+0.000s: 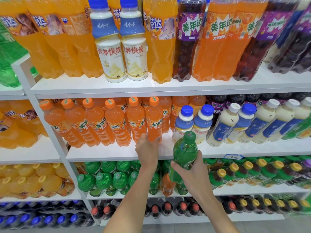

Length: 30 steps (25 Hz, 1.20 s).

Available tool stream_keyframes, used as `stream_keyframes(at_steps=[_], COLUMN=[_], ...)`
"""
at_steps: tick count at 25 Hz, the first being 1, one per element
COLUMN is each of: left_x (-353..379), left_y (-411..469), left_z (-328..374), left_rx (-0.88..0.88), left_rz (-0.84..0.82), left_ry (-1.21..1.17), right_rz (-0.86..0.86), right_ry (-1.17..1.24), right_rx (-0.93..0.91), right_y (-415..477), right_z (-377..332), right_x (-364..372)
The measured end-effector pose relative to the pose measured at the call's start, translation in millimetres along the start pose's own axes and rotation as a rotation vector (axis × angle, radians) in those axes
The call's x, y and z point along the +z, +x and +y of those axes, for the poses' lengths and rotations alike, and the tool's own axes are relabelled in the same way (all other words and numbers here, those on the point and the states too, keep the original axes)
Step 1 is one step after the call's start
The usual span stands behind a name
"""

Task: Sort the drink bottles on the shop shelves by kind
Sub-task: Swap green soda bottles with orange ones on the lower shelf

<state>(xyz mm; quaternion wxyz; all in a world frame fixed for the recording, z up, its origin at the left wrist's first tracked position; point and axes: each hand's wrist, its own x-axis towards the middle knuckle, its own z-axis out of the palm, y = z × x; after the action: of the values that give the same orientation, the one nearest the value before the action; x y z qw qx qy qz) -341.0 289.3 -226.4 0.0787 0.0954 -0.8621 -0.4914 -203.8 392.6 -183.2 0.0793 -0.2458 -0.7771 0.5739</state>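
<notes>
My right hand (191,167) grips a green soda bottle (184,152) with a green cap, held upright in front of the middle shelf's edge. My left hand (148,149) is curled round the base of an orange Mirinda bottle (154,119), the rightmost of a row of orange bottles on the middle shelf (117,153). To its right stand two white milk-drink bottles with blue caps (184,121). On the shelf below, green bottles (104,180) are lined up, with one orange bottle (167,184) among them.
The top shelf (168,85) carries large orange bottles, two white milk drinks (121,47) and purple grape bottles. Pale milk bottles (269,120) fill the middle shelf's right side. Dark cola bottles (168,207) stand at the bottom. A price tag (234,156) hangs on the shelf edge.
</notes>
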Motion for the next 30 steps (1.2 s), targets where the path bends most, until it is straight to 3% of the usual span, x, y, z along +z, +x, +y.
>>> stream_keyframes(at_steps=[7, 15, 21, 30], left_x=[-1, -16, -29, -60], left_y=[-2, -18, -52, -102], left_z=[-5, -6, -15, -52], left_rx=[0.032, 0.139, 0.331, 0.297], left_rz=[-0.056, -0.126, -0.281, -0.349], left_ry=[0.022, 0.223, 0.377, 0.455], right_rz=[0.003, -0.009, -0.058, -0.117], right_ry=[-0.007, 0.019, 0.04, 0.086], right_rx=[0.002, -0.013, -0.037, -0.016], right_y=[-2, -9, -20, -44], right_z=[3, 9, 19, 48], right_x=[0, -12, -23, -33])
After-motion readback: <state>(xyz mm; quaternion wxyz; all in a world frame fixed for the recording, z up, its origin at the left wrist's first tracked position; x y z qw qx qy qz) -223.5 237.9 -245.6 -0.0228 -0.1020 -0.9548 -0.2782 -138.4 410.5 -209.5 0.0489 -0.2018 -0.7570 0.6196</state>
